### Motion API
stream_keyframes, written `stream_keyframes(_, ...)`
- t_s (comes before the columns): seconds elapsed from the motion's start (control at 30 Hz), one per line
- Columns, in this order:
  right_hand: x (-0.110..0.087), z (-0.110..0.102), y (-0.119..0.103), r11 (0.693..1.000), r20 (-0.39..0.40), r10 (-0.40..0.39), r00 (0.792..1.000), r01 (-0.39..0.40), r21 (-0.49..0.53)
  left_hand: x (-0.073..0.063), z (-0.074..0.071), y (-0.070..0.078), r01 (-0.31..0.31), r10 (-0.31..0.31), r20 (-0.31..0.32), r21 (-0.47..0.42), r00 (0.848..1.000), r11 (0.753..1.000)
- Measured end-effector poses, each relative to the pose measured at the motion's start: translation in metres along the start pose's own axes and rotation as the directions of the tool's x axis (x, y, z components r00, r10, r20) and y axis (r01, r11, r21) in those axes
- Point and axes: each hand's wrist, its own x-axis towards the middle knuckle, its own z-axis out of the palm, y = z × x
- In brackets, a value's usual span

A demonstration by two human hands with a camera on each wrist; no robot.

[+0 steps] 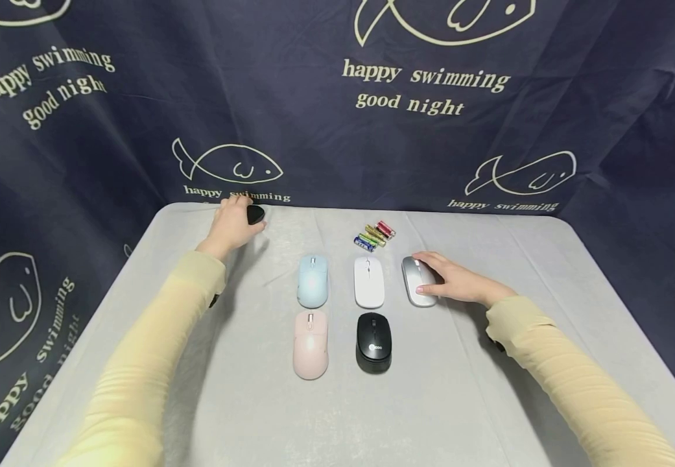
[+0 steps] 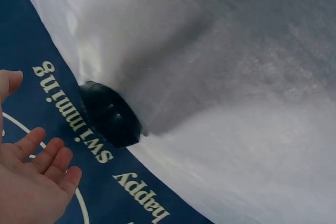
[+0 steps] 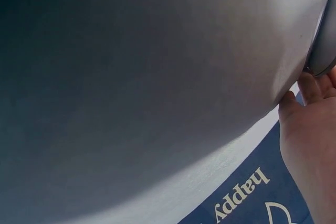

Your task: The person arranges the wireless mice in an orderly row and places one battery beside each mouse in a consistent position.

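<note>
Near the back left corner of the table, my left hand (image 1: 231, 224) is beside a small black computer mouse (image 1: 255, 215). In the left wrist view its fingers (image 2: 51, 157) are loosely bent and apart from this dark mouse (image 2: 111, 115). My right hand (image 1: 460, 280) holds a grey computer mouse (image 1: 413, 283) on the right, its thumb lying across the near part and the other fingers at the far end. At the right edge of the right wrist view, the fingertips meet the rim of the grey mouse (image 3: 324, 51).
Left of the grey mouse lie a white mouse (image 1: 369, 285) and a light blue mouse (image 1: 312, 284). Closer to me are a pink mouse (image 1: 310, 350) and another black mouse (image 1: 374, 340). Several small batteries (image 1: 374, 236) lie behind the white mouse. A dark blue printed cloth (image 1: 325, 130) hangs behind the table.
</note>
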Motion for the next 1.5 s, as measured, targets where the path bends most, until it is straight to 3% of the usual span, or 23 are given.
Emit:
stream_keyframes(0.5, -0.003, -0.001, 0.001, 1.0, -0.005, 0.012, 1.0, -0.012, 0.001, 0.01, 0.011, -0.014, 0.091, -0.091, 0.013, 0.039, 0.996, 0.995)
stream_keyframes(0.87, -0.002, -0.002, -0.002, 1.0, 0.0, 0.02, 1.0, -0.02, 0.015, 0.004, 0.015, -0.028, 0.192, -0.204, 0.094, 0.125, 0.974, 0.973)
stream_keyframes(1.13, -0.003, -0.002, -0.003, 1.0, -0.009, 0.007, 1.0, -0.007, 0.002, 0.005, 0.016, -0.031, 0.206, -0.21, 0.066, 0.057, 0.976, 0.977)
stream_keyframes(1.33, -0.004, -0.002, -0.004, 1.0, -0.017, -0.003, 1.0, 0.003, 0.007, 0.006, 0.016, -0.033, 0.25, -0.246, 0.072, -0.043, 0.966, 0.967)
stream_keyframes(1.5, -0.003, -0.003, -0.003, 1.0, -0.018, -0.007, 1.0, 0.007, 0.003, 0.008, 0.015, -0.033, 0.265, -0.259, 0.081, -0.069, 0.962, 0.962)
